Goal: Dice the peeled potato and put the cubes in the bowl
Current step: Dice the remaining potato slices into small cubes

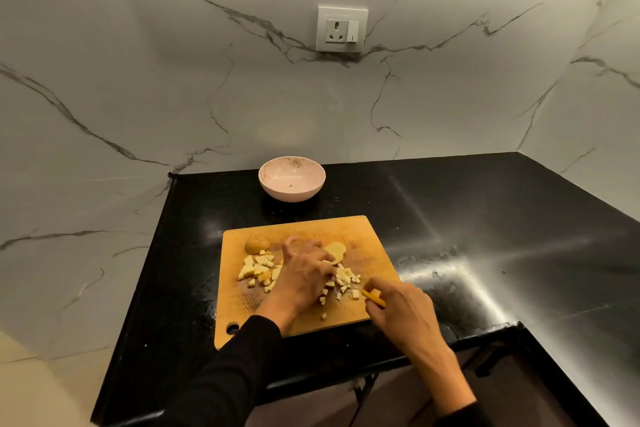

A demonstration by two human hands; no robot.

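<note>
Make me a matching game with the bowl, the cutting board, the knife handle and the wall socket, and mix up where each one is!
Things:
1. bowl
2. cutting board
3. knife handle
4. wall socket

Places:
A. in the right hand
B. up on the marble wall
C. under the potato cubes
D. behind the board, near the wall

Pairs: 1-D, 2-C, 3-A, 4-B

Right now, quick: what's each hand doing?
Left hand: fingers curled down, holding potato pieces steady on the cutting board.
Right hand: gripping the yellow knife handle.
</note>
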